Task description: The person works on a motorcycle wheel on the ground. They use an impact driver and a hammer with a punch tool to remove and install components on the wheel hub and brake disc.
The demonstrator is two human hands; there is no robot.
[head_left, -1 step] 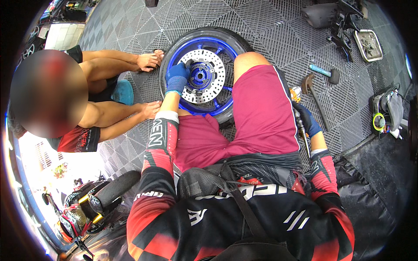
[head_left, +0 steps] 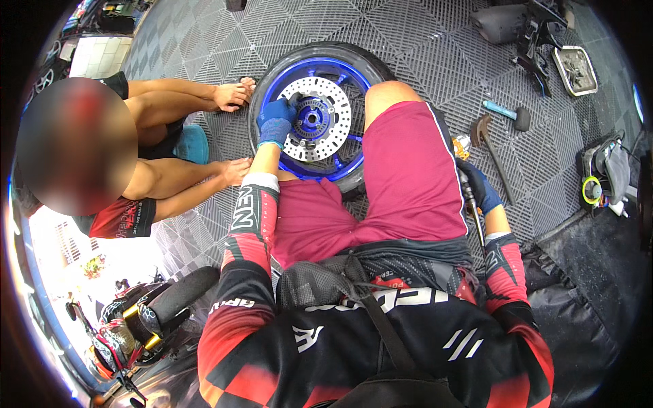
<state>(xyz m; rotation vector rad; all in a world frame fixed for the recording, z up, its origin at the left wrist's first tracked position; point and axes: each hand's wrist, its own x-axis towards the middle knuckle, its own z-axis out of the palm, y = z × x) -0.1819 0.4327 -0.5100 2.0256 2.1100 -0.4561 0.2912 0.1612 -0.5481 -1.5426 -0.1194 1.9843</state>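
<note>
A motorcycle wheel [head_left: 373, 68] with a blue rim and black tyre lies flat between my legs. Bolted to it is a silver drilled brake disc [head_left: 339, 121]. My left hand [head_left: 275, 117], in a blue glove with dark fingertips, rests on the disc's left side near its bolts. Its fingers are bent together; whatever they pinch is hidden. Low beside my right thigh, my right hand [head_left: 481, 188], also gloved, is closed round a slim metal tool [head_left: 470, 199] whose kind I cannot make out. An orange and silver object [head_left: 461, 145] shows just beyond this hand.
A hammer [head_left: 491, 153] and a blue-handled mallet [head_left: 509, 114] lie right of the wheel. Farther off are a metal tray of parts [head_left: 577, 71] and dark motorcycle parts [head_left: 530, 42]. A seated person [head_left: 158, 178] touches the tyre's left side. A motorcycle [head_left: 146, 319] stands lower left.
</note>
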